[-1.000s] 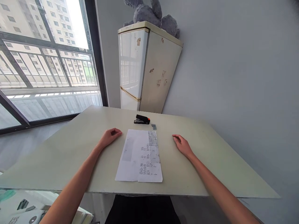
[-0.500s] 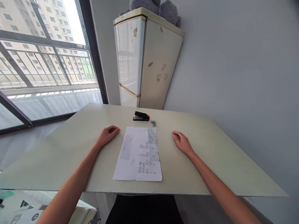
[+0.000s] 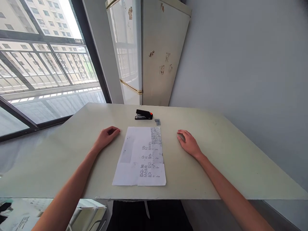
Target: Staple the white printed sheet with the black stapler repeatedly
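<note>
White printed paper [image 3: 139, 157] lies flat on the pale table, text mostly on its right half. Beyond its top edge sits a black stapler [image 3: 143, 115] with an orange-red mark, and small grey staple strips [image 3: 157, 122] lie just right of it. My left hand [image 3: 108, 136] rests on the table left of the paper, fingers curled loosely with a gap to the thumb and nothing held. On the right, my right hand [image 3: 189, 143] rests the same way, fingers and thumb apart, holding nothing. Neither hand touches the paper or stapler.
The table's [image 3: 228, 166] front edge runs close to my body. Behind it stands a white refrigerator [image 3: 161, 38] with peeled marks. A window [image 3: 48, 57] is at the left, a grey wall [image 3: 245, 57] at the right. A white box [image 3: 21, 218] stands below the table's front left.
The view has tilted down and come slightly closer, so the refrigerator's top is cut off. Both hands, the paper, stapler and staples keep their places on the table.
</note>
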`<state>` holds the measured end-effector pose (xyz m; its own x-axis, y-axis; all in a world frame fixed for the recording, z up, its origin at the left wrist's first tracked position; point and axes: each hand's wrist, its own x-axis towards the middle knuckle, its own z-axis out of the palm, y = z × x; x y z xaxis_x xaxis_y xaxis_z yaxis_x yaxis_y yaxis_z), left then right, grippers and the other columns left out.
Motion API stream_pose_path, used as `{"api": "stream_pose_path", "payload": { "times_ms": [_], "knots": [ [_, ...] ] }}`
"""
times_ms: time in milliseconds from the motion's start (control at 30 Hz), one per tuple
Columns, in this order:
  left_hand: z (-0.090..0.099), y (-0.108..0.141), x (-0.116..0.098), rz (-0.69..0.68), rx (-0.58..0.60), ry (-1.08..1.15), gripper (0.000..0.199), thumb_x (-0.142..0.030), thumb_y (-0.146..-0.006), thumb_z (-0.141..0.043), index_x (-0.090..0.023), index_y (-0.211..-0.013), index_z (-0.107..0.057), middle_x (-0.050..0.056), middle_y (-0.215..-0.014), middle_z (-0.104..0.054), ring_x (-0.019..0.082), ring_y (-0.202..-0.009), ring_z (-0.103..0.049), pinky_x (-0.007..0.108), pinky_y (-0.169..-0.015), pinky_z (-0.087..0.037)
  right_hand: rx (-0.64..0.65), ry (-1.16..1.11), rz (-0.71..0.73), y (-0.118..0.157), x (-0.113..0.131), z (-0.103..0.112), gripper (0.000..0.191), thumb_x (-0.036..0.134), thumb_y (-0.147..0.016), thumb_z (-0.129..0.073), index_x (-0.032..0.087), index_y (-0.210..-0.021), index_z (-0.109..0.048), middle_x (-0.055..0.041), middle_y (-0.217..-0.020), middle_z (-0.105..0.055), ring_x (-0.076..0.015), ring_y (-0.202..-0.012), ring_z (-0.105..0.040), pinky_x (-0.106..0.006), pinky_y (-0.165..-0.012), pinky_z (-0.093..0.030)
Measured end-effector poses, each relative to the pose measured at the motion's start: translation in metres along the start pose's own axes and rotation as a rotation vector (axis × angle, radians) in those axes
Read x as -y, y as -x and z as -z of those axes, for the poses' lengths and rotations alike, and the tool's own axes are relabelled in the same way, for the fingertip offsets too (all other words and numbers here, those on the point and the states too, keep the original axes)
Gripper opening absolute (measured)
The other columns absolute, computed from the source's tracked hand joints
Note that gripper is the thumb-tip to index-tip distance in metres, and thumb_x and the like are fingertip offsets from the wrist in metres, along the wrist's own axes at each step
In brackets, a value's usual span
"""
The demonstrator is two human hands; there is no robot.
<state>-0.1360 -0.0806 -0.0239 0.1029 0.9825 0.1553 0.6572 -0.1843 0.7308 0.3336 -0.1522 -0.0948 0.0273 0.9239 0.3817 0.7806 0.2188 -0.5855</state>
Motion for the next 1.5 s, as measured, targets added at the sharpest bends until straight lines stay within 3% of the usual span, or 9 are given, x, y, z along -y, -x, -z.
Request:
{"api": "stream_pose_path", "payload": {
  "times_ms": [333, 567, 767, 933, 1033, 1100, 1333, 1433, 1500],
  "knots": [
    [-0.008, -0.012, 0.005, 0.06, 0.001, -0.051, 0.048, -0.068, -0.087, -0.064, -0.024, -0.099, -0.078, 0.003, -0.101, -0.079, 0.022, -0.087, -0.067, 0.03, -0.077, -0.05, 0.042, 0.047, -0.006, 0.004, 0.004, 0.004, 0.034, 0.042, -0.103, -0.049, 0.028, -0.128, -0.066, -0.0085, -0.147, -0.063, -0.0299, -0.139, -0.056, -0.053, -0.118, -0.045],
    [-0.017, -0.052, -0.001, 0.05, -0.017, -0.02, 0.049, -0.066, -0.092, -0.058, -0.022, -0.104, -0.074, 0.006, -0.103, -0.079, 0.022, -0.089, -0.069, 0.03, -0.075, -0.052, 0.122, -0.004, 0.003, -0.017, -0.006, 0.009, 0.032, 0.043, -0.103, -0.052, 0.032, -0.129, -0.067, -0.005, -0.149, -0.063, -0.0297, -0.138, -0.057, -0.051, -0.113, -0.049],
    [-0.034, -0.098, -0.022, -0.1, -0.144, -0.054, 0.047, -0.061, -0.093, -0.06, -0.022, -0.12, -0.065, 0.011, -0.135, -0.068, 0.027, -0.113, -0.067, 0.037, -0.092, -0.052, 0.114, -0.048, -0.006, -0.032, -0.009, 0.007, 0.029, 0.044, -0.103, -0.051, 0.032, -0.123, -0.068, -0.0051, -0.146, -0.065, -0.0302, -0.135, -0.06, -0.05, -0.107, -0.053],
    [-0.058, -0.138, -0.053, -0.371, -0.004, -0.205, 0.05, -0.058, -0.095, -0.061, -0.022, -0.132, -0.061, 0.011, -0.136, -0.067, 0.03, -0.124, -0.061, 0.043, -0.102, -0.048, 0.13, -0.04, -0.026, -0.029, -0.006, 0.007, 0.028, 0.042, -0.103, -0.052, 0.034, -0.125, -0.067, -0.0023, -0.147, -0.064, -0.0287, -0.138, -0.058, -0.048, -0.107, -0.053],
    [-0.078, -0.156, -0.063, -0.371, 0.06, -0.254, 0.055, -0.057, -0.092, -0.067, -0.022, -0.134, -0.061, 0.01, -0.13, -0.071, 0.032, -0.125, -0.06, 0.048, -0.109, -0.042, 0.12, -0.05, -0.011, -0.03, -0.005, 0.008, 0.027, 0.041, -0.103, -0.052, 0.033, -0.125, -0.067, -0.0029, -0.147, -0.064, -0.028, -0.137, -0.058, -0.048, -0.109, -0.052],
    [-0.089, -0.161, -0.066, -0.329, 0.061, -0.259, 0.051, -0.056, -0.09, -0.069, -0.022, -0.127, -0.066, 0.01, -0.121, -0.074, 0.032, -0.114, -0.064, 0.046, -0.103, -0.046, 0.11, -0.055, -0.007, -0.031, -0.005, 0.008, 0.028, 0.04, -0.102, -0.052, 0.033, -0.124, -0.067, -0.0033, -0.146, -0.064, -0.0282, -0.137, -0.058, -0.049, -0.11, -0.052],
    [-0.093, -0.14, -0.076, -0.319, -0.089, -0.222, 0.038, -0.052, -0.09, -0.069, -0.021, -0.111, -0.07, 0.008, -0.114, -0.073, 0.027, -0.097, -0.065, 0.039, -0.085, -0.049, 0.099, -0.088, -0.007, -0.031, -0.003, 0.009, 0.027, 0.04, -0.101, -0.052, 0.032, -0.121, -0.069, -0.0042, -0.144, -0.066, -0.0289, -0.137, -0.058, -0.051, -0.112, -0.049],
    [-0.09, -0.116, -0.095, -0.345, -0.169, -0.108, 0.037, -0.053, -0.09, -0.07, -0.021, -0.109, -0.068, 0.006, -0.108, -0.072, 0.025, -0.097, -0.066, 0.037, -0.087, -0.05, 0.092, -0.174, -0.038, -0.032, -0.001, 0.011, 0.027, 0.042, -0.1, -0.055, 0.032, -0.118, -0.071, -0.0054, -0.143, -0.067, -0.03, -0.134, -0.06, -0.05, -0.106, -0.054],
    [-0.093, -0.097, -0.114, -0.378, -0.12, -0.031, 0.038, -0.054, -0.09, -0.071, -0.021, -0.109, -0.066, 0.005, -0.105, -0.073, 0.024, -0.097, -0.067, 0.037, -0.087, -0.052, 0.072, -0.285, -0.111, -0.034, 0.0, 0.014, 0.028, 0.046, -0.1, -0.056, 0.031, -0.117, -0.072, -0.0061, -0.138, -0.07, -0.0303, -0.13, -0.063, -0.048, -0.099, -0.057]
  ]
}}
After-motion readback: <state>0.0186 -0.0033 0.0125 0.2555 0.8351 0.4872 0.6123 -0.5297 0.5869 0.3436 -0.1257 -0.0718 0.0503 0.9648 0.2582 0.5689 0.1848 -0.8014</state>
